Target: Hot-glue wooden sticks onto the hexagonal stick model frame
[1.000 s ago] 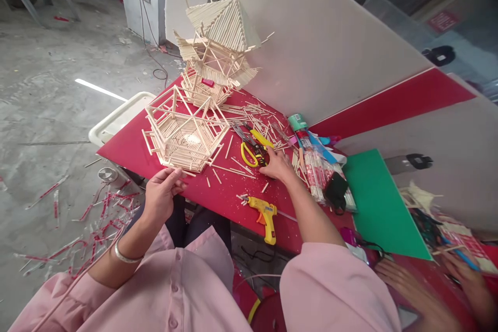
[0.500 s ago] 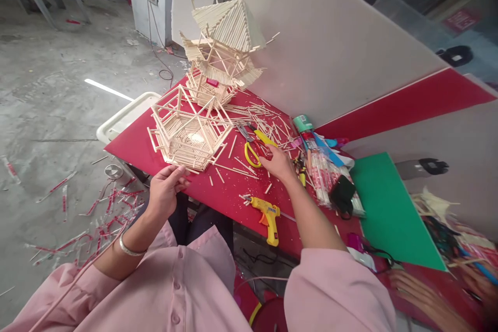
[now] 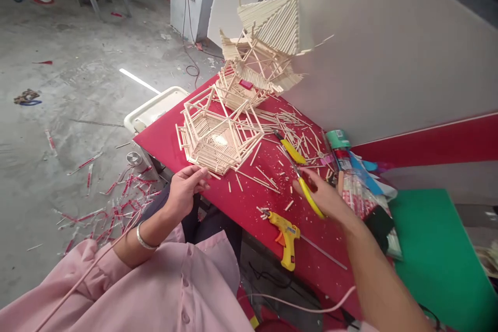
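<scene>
My right hand point(image 3: 329, 198) is closed around the yellow-handled scissors point(image 3: 298, 166), lifted slightly over the red table point(image 3: 241, 207), blades pointing up-left. My left hand point(image 3: 187, 189) hovers at the table's near edge, fingers curled together, touching the front of a flat hexagonal stick frame point(image 3: 218, 135). Whether those fingers pinch a stick is not visible. Behind the frame stands a taller stick-built tower with a sloped roof point(image 3: 264, 46).
A yellow glue gun point(image 3: 286, 231) lies near the front edge. Loose sticks litter the table. Wrapped stick bundles point(image 3: 360, 194), a green-capped tube point(image 3: 338, 142) and a green sheet point(image 3: 436, 249) sit to the right. White panels back the table. Wrappers point(image 3: 112, 202) cover the floor.
My right hand closed on the scissors and lifted them off the table toward me. The view swung left. My left hand stayed at the hexagonal frame.
</scene>
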A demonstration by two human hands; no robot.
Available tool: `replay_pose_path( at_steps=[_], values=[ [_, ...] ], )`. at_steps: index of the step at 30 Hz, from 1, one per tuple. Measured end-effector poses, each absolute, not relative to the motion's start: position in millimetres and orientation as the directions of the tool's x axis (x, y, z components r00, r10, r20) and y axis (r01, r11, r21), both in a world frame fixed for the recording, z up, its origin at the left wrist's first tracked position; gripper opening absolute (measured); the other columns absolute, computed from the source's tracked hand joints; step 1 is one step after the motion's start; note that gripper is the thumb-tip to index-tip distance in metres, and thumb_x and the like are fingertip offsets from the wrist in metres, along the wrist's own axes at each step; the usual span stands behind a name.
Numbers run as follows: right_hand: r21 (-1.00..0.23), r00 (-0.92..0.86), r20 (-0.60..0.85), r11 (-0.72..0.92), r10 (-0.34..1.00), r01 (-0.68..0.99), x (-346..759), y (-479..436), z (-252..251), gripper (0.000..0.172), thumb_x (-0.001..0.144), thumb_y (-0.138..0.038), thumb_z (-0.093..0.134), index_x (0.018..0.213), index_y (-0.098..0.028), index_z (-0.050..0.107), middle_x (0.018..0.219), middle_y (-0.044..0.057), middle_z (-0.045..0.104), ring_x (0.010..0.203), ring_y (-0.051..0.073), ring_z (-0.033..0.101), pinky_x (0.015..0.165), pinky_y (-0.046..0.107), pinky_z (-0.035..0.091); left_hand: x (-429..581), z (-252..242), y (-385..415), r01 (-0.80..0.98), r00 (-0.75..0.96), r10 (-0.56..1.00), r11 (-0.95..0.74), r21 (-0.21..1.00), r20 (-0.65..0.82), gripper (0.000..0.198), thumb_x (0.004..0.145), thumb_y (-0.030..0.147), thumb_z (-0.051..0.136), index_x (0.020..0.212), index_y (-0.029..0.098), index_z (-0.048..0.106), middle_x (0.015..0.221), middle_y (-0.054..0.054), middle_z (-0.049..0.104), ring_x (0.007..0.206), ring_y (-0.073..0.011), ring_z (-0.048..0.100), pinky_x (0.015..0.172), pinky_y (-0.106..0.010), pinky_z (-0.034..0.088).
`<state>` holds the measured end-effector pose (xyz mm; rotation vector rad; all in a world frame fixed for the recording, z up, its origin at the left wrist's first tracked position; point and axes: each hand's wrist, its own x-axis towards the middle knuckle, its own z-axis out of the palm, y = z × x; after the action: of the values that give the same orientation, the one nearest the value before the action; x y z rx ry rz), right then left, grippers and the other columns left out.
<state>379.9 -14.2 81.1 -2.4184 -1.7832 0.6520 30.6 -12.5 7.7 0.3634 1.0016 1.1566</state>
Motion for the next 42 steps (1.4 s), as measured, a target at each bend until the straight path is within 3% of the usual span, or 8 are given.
replay_pose_path(
  at_steps=[2,5,12,16,22,28,34,42],
  values=[
    [-0.500,0.070,-0.495,-0.350,0.866,0.792,372.2,-39.7,90.2,0.080,0.078,-0.070,0.060,0.143,-0.025,0.049,0.095,0.008,0.067,0.090,0.026,0.066,0.080,0.038,0.054,31.0,7.7,-12.6,-0.585,0.045,0.882,0.405,0.703,-0.470,0.039,0.057,0.043,0.089,0.069,0.014,0.065,0.062,-0.001,0.066,0.048,-0.0089,0.059,0.047,-0.019,0.046],
    [-0.647,-0.195,-0.665,-0.425,0.721,0.633,341.2,-57.5,94.0,0.079,0.081,-0.072,0.058,0.141,-0.020,0.051,0.078,0.002,0.058,0.071,0.018,0.059,0.066,0.031,0.053,32.1,7.1,-12.7,-0.580,0.030,0.881,0.400,0.710,-0.472,0.039,0.057,0.043,0.089,0.068,0.014,0.065,0.060,0.000,0.065,0.048,-0.0092,0.059,0.047,-0.019,0.046],
    [-0.667,-0.411,-0.710,-0.358,0.572,0.653,283.9,-21.8,83.8,0.072,0.081,-0.068,0.062,0.133,-0.017,0.059,0.073,-0.002,0.053,0.058,0.009,0.043,0.053,0.021,0.040,32.9,7.4,-12.0,-0.589,0.019,0.872,0.406,0.699,-0.490,0.040,0.055,0.042,0.090,0.068,0.014,0.065,0.061,-0.001,0.065,0.047,-0.0082,0.057,0.046,-0.019,0.045],
    [-0.687,-0.445,-0.676,-0.285,0.587,0.668,280.9,-7.4,84.5,0.070,0.082,-0.068,0.060,0.132,-0.018,0.062,0.086,0.003,0.063,0.066,0.011,0.051,0.058,0.023,0.045,33.0,9.5,-11.9,-0.585,0.015,0.866,0.413,0.698,-0.500,0.041,0.055,0.043,0.090,0.068,0.014,0.064,0.059,0.000,0.064,0.045,-0.0075,0.055,0.044,-0.019,0.044],
    [-0.703,-0.449,-0.626,-0.212,0.637,0.679,276.2,4.1,83.4,0.070,0.076,-0.067,0.067,0.129,-0.020,0.066,0.111,0.009,0.070,0.104,0.026,0.064,0.089,0.034,0.052,33.3,9.2,-12.3,-0.585,0.012,0.859,0.421,0.693,-0.511,0.040,0.055,0.043,0.090,0.066,0.015,0.064,0.058,0.001,0.064,0.044,-0.0076,0.054,0.044,-0.020,0.044],
    [-0.696,-0.460,-0.636,-0.204,0.619,0.688,273.2,11.0,83.0,0.066,0.076,-0.062,0.068,0.127,-0.020,0.067,0.093,0.004,0.073,0.096,0.024,0.066,0.080,0.031,0.053,33.5,9.9,-12.2,-0.590,0.009,0.854,0.425,0.686,-0.521,0.040,0.053,0.043,0.090,0.065,0.015,0.065,0.056,0.001,0.063,0.043,-0.0079,0.054,0.044,-0.020,0.044],
    [-0.699,-0.466,-0.638,-0.207,0.613,0.684,272.8,13.9,82.4,0.069,0.075,-0.061,0.068,0.129,-0.019,0.065,0.107,0.007,0.072,0.103,0.027,0.065,0.087,0.034,0.052,33.7,11.5,-11.7,-0.582,0.003,0.857,0.421,0.696,-0.516,0.039,0.055,0.043,0.090,0.064,0.015,0.063,0.058,0.001,0.063,0.043,-0.0076,0.054,0.044,-0.020,0.045],
    [-0.694,-0.477,-0.629,-0.168,0.613,0.700,272.8,14.8,78.1,0.067,0.077,-0.059,0.067,0.131,-0.018,0.064,0.105,0.007,0.073,0.099,0.025,0.066,0.085,0.033,0.053,33.7,14.5,-11.2,-0.587,0.000,0.849,0.428,0.687,-0.529,0.042,0.052,0.044,0.091,0.064,0.015,0.063,0.056,0.001,0.063,0.042,-0.0077,0.054,0.044,-0.020,0.044]
  ],
)
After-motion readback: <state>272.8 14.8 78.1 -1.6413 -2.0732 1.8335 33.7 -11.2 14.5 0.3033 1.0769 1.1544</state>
